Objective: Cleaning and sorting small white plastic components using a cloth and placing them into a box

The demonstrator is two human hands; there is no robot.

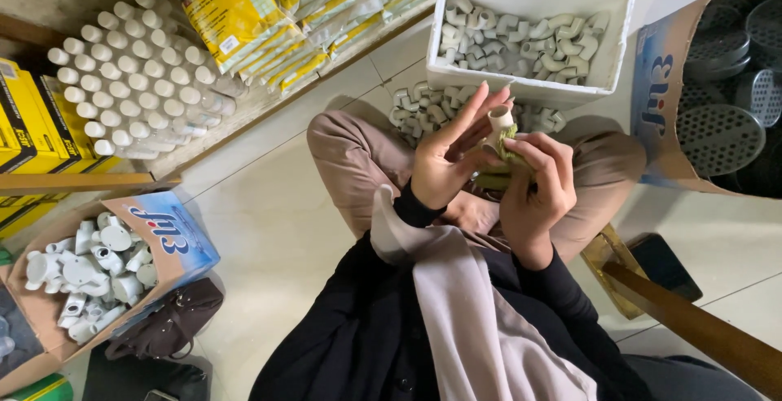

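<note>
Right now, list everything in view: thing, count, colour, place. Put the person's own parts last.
pipe fitting: one, white, held in both hands
green pad: one, under the fitting in the right hand
white box: one, ahead, full of grey-white elbow fittings
loose elbows: a pile, white, on the floor before the box
cardboard box of fittings: one, blue and brown, left
white tubes: many, stacked, upper left
yellow packets: several, top
perforated discs: several, dark grey, boxed, right
dark bag: one, lower left
phone: one, black, floor at right
left hand: fingers spread, touching the fitting
right hand: gripping fitting and pad
</note>
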